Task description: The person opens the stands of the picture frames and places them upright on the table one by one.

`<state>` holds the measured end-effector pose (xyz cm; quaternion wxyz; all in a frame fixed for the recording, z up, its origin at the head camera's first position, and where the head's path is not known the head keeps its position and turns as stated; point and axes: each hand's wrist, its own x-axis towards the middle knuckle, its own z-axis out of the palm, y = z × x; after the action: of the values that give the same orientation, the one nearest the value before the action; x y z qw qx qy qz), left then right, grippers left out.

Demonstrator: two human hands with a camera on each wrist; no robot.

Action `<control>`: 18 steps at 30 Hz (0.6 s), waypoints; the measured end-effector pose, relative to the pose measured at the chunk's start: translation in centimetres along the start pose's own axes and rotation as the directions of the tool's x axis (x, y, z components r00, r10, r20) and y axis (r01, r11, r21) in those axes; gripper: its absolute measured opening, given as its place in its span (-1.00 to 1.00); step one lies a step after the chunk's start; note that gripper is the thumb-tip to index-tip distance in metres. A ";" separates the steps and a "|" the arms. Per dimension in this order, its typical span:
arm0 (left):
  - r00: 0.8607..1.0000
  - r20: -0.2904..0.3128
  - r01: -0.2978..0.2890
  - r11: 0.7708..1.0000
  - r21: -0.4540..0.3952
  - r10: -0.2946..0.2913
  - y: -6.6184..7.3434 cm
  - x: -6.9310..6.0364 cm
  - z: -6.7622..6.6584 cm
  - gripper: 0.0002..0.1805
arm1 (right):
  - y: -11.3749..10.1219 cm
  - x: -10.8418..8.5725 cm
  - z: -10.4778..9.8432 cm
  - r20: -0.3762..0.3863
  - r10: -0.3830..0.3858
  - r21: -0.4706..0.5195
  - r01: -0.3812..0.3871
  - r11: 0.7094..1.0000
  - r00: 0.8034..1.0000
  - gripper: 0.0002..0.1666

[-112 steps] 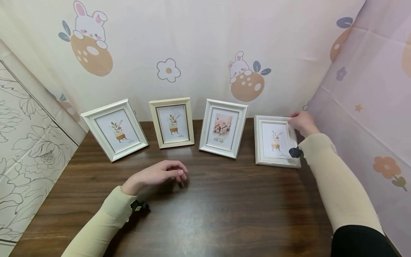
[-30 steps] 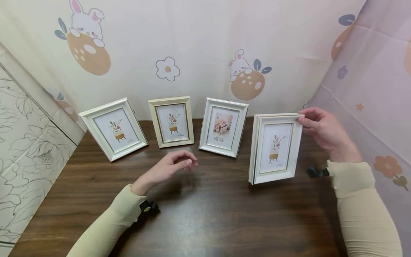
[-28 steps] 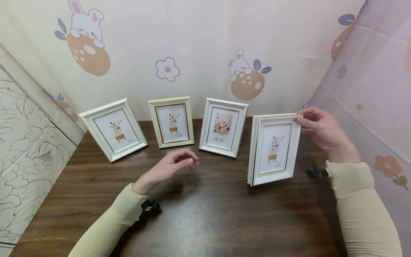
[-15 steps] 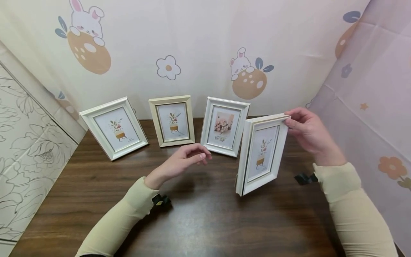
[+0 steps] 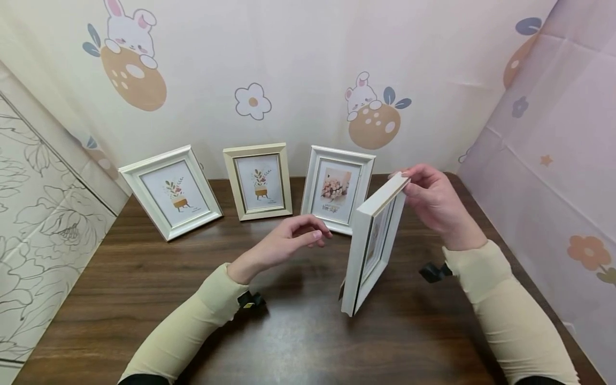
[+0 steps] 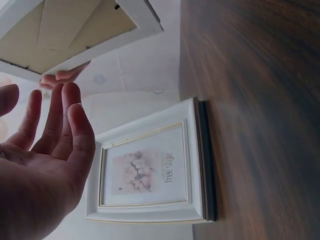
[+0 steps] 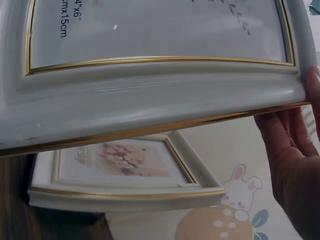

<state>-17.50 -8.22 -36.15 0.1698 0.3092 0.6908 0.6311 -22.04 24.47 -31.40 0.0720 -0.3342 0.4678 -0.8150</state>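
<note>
My right hand (image 5: 435,206) pinches the upper right corner of a white photo frame (image 5: 353,262) with a thin gold inner trim. The frame is turned nearly edge-on in the head view, and its beige back with the stand flap shows in the left wrist view. Left of it, my left hand (image 5: 284,243) hovers above the table, fingers loosely bent and holding nothing. Just beyond that hand stands a white photo frame with a pink flower picture (image 5: 335,187), its lower right corner partly hidden by the held frame. In the right wrist view, thumb and fingers (image 7: 287,142) meet at the held frame's corner.
A cream photo frame (image 5: 258,182) and another white photo frame (image 5: 170,192) stand to the left, both with potted-plant pictures. All rest along the back of the dark wooden table (image 5: 308,342). A rabbit-printed curtain (image 5: 298,64) hangs behind, and a pale cloth covers the right side.
My right hand has lifted the white frame off the table, carried it left and turned it nearly edge-on. My left hand has moved rightward toward it.
</note>
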 end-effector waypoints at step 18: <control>0.995 0.069 -0.073 0.997 -0.037 0.075 0.7 -0.5 1.8 -0.81 | 2.6 2.0 1.0 0.151 -0.005 0.366 -0.051 0.929 0.989 -0.85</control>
<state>-15.86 -7.12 -35.79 0.1758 0.3537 0.6614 0.6376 -23.46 21.44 -32.14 0.1779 -0.3692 0.3039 -0.8601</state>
